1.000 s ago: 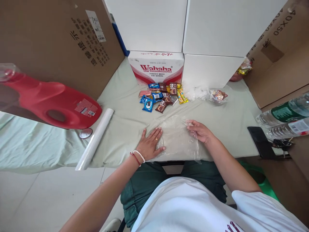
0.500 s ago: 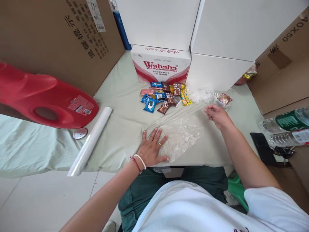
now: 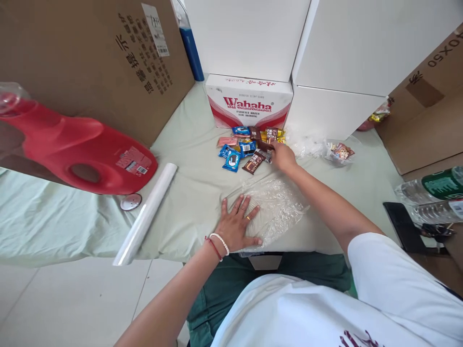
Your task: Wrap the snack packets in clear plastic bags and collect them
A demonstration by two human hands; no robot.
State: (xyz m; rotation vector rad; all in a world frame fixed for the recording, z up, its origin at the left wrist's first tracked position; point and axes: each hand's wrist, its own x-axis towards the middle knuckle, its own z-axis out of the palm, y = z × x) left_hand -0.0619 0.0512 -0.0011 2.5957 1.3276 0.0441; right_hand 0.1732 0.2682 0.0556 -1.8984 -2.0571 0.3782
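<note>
My left hand [image 3: 237, 224] lies flat with fingers spread, pressing the left side of a crinkled sheet of clear plastic film [image 3: 280, 212] on the cloth. Beyond it, my right hand [image 3: 283, 156] reaches into a pile of small wrapped snacks, its fingers closed on the end of a brown cocoa snack packet [image 3: 265, 145]. Around those fingertips lie another brown packet [image 3: 253, 162], a blue packet [image 3: 231, 160], a second blue packet [image 3: 248, 149] and a pink one [image 3: 227, 141]. The hand partly covers the yellow packets [image 3: 281, 136] at the pile's right.
A white-and-red Wahaha carton [image 3: 250, 102] stands behind the snacks. Crumpled clear plastic [image 3: 306, 144] and a bag of snacks [image 3: 340, 151] lie to the right. On the left are a film roll [image 3: 146, 212], a round lid [image 3: 130, 201] and a large red jug [image 3: 104, 156]. Bottles [image 3: 443, 185] lie far right.
My right hand has moved left from beside the crumpled plastic to the snack pile and taken hold of a brown packet. My left hand stays on the film. The view has shifted slightly.
</note>
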